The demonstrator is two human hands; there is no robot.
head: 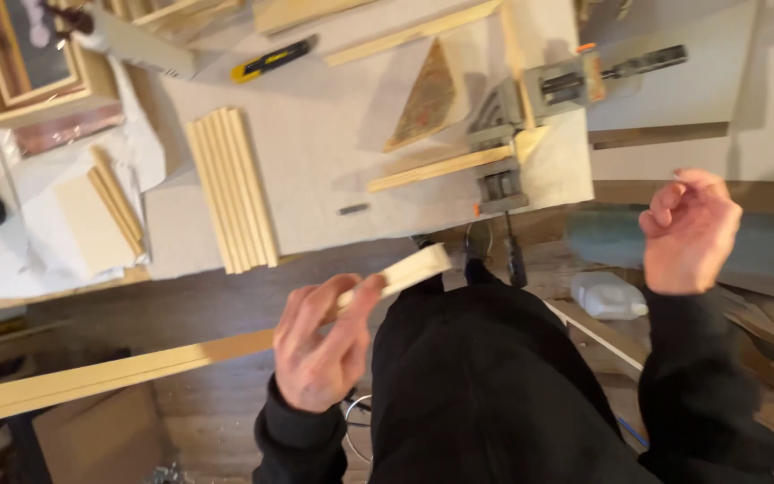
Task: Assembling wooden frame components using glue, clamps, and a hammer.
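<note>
A shallow wooden tray frame point(24, 76) sits at the far left corner of the bench point(333, 161); what lies in it is too blurred to tell. A cardboard box point(100, 439) stands on the floor at lower left, its contents out of sight.

The left hand point(320, 345) grips a short pale wood block point(409, 269) between thumb and curled fingers, just off the bench's near edge and above the person's black-clothed body. The block's long axis runs from the hand up and to the right, its free end pointing toward the bench's near edge. The right hand point(687, 229) holds nothing, fingers loosely curled, raised beyond the bench's right edge.

On the bench, a row of pale wood strips point(230, 188) lies side by side by the near edge, and a corner clamp point(530, 116) holds two strips at the right edge, beside a triangular mottled piece point(427, 99). A yellow utility knife point(270, 58) lies near the far edge. The floor point(226, 305) is worn wood, with a long pale plank point(109, 372) across it.
</note>
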